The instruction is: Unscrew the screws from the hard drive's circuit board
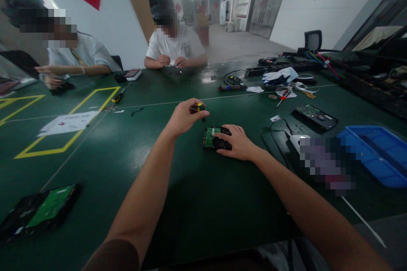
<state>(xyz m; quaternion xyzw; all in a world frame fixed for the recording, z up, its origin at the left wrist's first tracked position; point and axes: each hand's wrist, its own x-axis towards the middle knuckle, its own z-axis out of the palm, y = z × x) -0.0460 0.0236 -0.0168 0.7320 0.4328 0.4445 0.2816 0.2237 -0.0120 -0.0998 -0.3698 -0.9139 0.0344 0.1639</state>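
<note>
My left hand (pixel 188 115) is closed around a short screwdriver (pixel 200 107) with a yellow and black handle, held just above and left of a hard drive (pixel 210 139). Its shaft and tip are hard to make out. The hard drive lies on the green table with its green circuit board facing up. My right hand (pixel 237 142) grips the drive from the right, with fingers lying over its top and the thumb along the near side, hiding its right part.
Another hard drive (pixel 314 117) lies to the right, near a blue tray (pixel 381 161) and a white power strip (pixel 297 142). One more drive (pixel 41 211) is at left front. A red screwdriver (pixel 283 98) and gloves (pixel 280 76) lie farther back. Two people sit across the table.
</note>
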